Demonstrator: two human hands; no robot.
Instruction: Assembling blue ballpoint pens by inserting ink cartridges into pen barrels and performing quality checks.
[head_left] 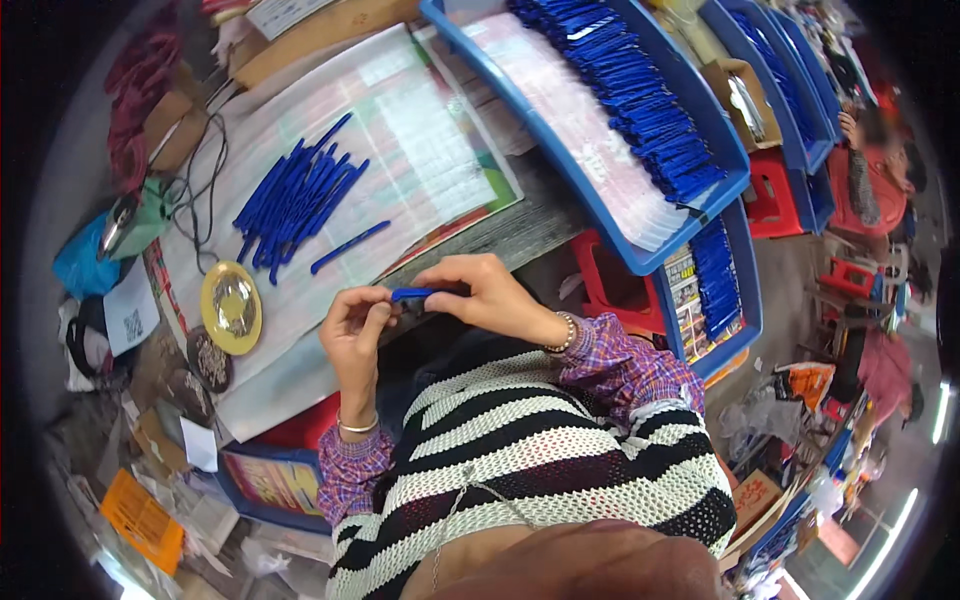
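Note:
My left hand point(358, 330) and my right hand point(492, 296) meet in front of me, just off the near edge of the table. Between them is a slender blue stick point(410, 294), much like a pen. The fingers of my left hand pinch its left end, and my right thumb and fingers close on the other end. Fingertips hide part of it. A loose pile of similar blue sticks point(300, 190) lies on the table, with a single blue stick point(350, 247) apart from it, nearer to my hands.
A yellow dish point(231, 308) with small pieces stands at the table's left, beside a dark round dish point(209, 360). To the right, a large blue tray point(620, 250) holds rows of blue sticks. Red stools point(615, 285) stand below it. Another person point(875, 185) sits far right.

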